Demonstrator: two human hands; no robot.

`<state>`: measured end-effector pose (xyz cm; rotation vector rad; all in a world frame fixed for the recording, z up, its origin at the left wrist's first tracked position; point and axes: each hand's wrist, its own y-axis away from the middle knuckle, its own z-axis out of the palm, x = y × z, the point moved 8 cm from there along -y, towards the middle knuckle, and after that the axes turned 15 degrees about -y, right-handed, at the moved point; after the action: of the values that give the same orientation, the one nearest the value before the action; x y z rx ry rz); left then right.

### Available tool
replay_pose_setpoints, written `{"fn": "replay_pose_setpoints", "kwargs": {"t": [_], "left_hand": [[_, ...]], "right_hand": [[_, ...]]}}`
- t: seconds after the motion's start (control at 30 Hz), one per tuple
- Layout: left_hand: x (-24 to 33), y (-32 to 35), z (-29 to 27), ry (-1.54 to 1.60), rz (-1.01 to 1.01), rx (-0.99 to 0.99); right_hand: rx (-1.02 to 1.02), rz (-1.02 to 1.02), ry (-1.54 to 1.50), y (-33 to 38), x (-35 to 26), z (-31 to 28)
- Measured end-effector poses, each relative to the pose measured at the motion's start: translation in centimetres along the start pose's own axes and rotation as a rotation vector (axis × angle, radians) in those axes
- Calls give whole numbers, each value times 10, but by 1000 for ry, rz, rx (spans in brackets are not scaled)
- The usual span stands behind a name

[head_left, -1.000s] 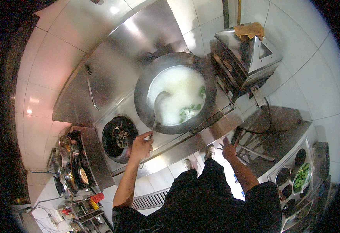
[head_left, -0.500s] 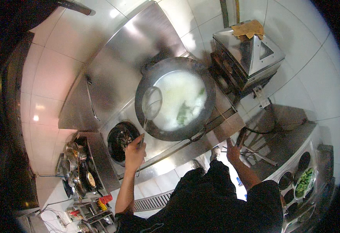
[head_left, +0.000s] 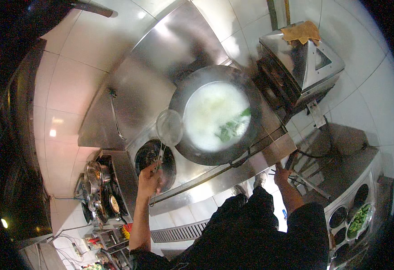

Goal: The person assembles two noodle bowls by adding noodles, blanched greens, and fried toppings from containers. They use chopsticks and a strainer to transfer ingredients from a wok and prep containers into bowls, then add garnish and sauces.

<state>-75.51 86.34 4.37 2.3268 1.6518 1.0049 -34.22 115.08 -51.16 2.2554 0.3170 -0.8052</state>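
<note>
A round wire-mesh skimmer (head_left: 169, 128) is in my left hand (head_left: 149, 182), whose fingers are wrapped round its thin handle. The mesh bowl hangs over the left rim of a large dark wok (head_left: 192, 155) and holds nothing I can make out. Cloudy white liquid (head_left: 208, 110) fills the wok, with green leaves (head_left: 229, 129) at its right side. Just under my left hand sits a dark round pot (head_left: 169, 175), its contents hard to make out. My right hand (head_left: 282, 174) is low beside the front edge of the stove, fingers apart, with nothing visible in it.
A steel box (head_left: 316, 67) with a tan cloth (head_left: 301, 32) on top stands at the back right. Green vegetables (head_left: 359, 220) lie in a dish on the right-hand counter. Pans and bowls (head_left: 99, 177) crowd the left side. A thin metal rod (head_left: 116, 114) rests against the steel splashback.
My left hand has drawn the skimmer from over the white liquid leftward to the wok's rim. The leaves look more spread out. The whole view has shifted slightly.
</note>
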Motion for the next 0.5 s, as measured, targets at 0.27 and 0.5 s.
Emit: {"fn": "replay_pose_setpoints", "kwargs": {"t": [0.27,0.5], "left_hand": [[-56,-64,14,198,-33,-169],[-58,-104,56,53,27,-531]], "right_hand": [[-181,-386,112,44,-67,-23],[-273,-9,143,120,-50,-28]]}}
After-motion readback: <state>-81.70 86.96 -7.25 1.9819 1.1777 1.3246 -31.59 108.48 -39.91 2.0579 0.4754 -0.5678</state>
